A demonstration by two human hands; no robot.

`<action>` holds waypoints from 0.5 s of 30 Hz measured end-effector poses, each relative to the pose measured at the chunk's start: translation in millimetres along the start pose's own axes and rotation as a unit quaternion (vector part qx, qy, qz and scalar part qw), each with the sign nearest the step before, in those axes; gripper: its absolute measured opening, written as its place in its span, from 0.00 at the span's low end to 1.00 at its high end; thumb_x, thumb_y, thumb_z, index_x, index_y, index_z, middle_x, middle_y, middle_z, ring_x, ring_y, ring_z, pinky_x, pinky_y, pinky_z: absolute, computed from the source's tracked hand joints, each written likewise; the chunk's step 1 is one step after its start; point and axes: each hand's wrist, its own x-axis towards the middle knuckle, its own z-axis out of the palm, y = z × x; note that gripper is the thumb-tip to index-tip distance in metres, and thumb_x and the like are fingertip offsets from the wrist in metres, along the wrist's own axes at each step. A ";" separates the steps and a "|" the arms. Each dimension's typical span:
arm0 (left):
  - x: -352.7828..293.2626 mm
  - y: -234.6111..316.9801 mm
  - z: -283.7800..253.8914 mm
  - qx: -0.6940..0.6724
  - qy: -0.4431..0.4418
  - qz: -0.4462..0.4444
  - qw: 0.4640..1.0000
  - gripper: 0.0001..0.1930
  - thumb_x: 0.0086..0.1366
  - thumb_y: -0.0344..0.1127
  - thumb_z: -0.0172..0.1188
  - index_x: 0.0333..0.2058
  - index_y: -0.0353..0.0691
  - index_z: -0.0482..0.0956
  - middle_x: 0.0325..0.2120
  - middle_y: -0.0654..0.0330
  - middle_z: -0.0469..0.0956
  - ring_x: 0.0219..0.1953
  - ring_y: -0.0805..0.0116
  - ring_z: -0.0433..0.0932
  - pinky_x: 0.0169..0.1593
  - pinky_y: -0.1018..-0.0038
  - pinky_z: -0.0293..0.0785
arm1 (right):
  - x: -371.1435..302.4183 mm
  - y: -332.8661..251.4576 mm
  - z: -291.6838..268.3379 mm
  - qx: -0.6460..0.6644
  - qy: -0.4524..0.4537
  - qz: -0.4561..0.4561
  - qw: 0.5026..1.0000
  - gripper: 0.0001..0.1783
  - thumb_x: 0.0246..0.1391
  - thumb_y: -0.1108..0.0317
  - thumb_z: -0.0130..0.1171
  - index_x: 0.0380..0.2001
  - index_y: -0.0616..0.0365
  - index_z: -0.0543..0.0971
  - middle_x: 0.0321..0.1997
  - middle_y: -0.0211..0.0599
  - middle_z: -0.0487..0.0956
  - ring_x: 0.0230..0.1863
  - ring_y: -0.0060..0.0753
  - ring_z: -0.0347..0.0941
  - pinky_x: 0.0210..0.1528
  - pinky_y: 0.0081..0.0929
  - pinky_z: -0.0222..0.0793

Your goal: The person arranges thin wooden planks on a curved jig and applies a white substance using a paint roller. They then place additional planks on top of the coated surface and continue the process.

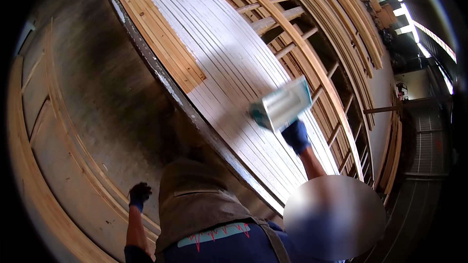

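My right hand (296,135), in a blue glove, is stretched forward and grips a wide paint applicator (282,104) with a teal frame and a whitish face, blurred by motion. It rests on a long row of wooden slats (229,63) coated white. A strip of bare wood slats (161,39) remains along the row's left side. My left hand (140,195), in a dark glove, hangs low at my side with curled fingers and nothing in it, over the floor. A brown apron (195,199) covers my front.
A dark metal edge (195,117) borders the slat bed on the left. Grey stained floor (112,92) lies beyond it, with curved wood strips (58,165) farther left. Stacked wooden frames (321,58) fill the right side, next to an aisle (419,165).
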 end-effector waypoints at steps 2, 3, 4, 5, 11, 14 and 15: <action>1.2 28.1 71.3 0.171 0.106 0.077 0.977 0.11 0.67 0.42 0.48 0.34 0.44 0.77 0.26 0.57 0.78 0.24 0.63 0.76 0.21 0.74 0.68 | 71.4 -38.7 3.8 0.001 -0.013 0.004 1.000 0.10 0.49 0.64 0.53 0.27 0.58 0.79 0.24 0.54 0.78 0.29 0.59 0.76 0.32 0.48 0.72; 22.0 33.2 60.6 0.294 0.042 0.199 0.934 0.10 0.66 0.39 0.47 0.35 0.44 0.77 0.28 0.57 0.78 0.25 0.62 0.76 0.23 0.75 0.70 | 108.6 -65.0 3.7 0.007 -0.002 -0.005 1.000 0.10 0.49 0.65 0.53 0.27 0.59 0.78 0.25 0.56 0.78 0.31 0.61 0.76 0.34 0.49 0.72; 32.4 41.4 77.6 0.346 0.020 0.254 0.903 0.10 0.66 0.37 0.47 0.37 0.43 0.77 0.29 0.57 0.79 0.27 0.61 0.77 0.25 0.75 0.71 | 133.8 -83.7 6.0 0.054 0.044 -0.039 0.997 0.13 0.51 0.61 0.52 0.28 0.60 0.78 0.26 0.58 0.78 0.33 0.61 0.75 0.36 0.50 0.71; 39.2 51.0 96.5 0.393 0.003 0.312 0.865 0.10 0.65 0.34 0.47 0.38 0.43 0.77 0.31 0.57 0.79 0.28 0.61 0.78 0.28 0.75 0.73 | 153.4 -84.1 5.7 0.060 0.052 -0.068 0.995 0.15 0.53 0.58 0.51 0.28 0.59 0.78 0.26 0.58 0.78 0.33 0.62 0.75 0.35 0.50 0.71; 17.9 54.6 83.6 0.214 0.083 0.160 0.960 0.09 0.64 0.36 0.51 0.39 0.42 0.76 0.31 0.58 0.80 0.27 0.68 0.78 0.25 0.74 0.69 | 98.6 -67.6 -39.5 0.006 0.090 -0.134 0.987 0.08 0.47 0.63 0.59 0.26 0.55 0.80 0.22 0.50 0.78 0.25 0.52 0.77 0.26 0.42 0.71; -24.7 20.4 84.1 0.241 0.226 0.073 0.941 0.11 0.65 0.42 0.54 0.38 0.42 0.76 0.29 0.58 0.80 0.23 0.68 0.77 0.22 0.73 0.68 | 27.4 -46.3 -56.8 0.175 0.094 -0.068 0.978 0.06 0.45 0.66 0.62 0.24 0.57 0.81 0.21 0.48 0.79 0.25 0.51 0.78 0.25 0.37 0.72; -33.4 1.6 62.5 0.225 0.230 0.066 0.945 0.12 0.65 0.44 0.55 0.38 0.42 0.76 0.29 0.58 0.80 0.22 0.67 0.77 0.22 0.72 0.68 | 9.3 -45.1 -60.1 0.149 0.066 -0.068 0.984 0.06 0.45 0.66 0.63 0.24 0.57 0.81 0.21 0.47 0.79 0.26 0.50 0.78 0.26 0.35 0.72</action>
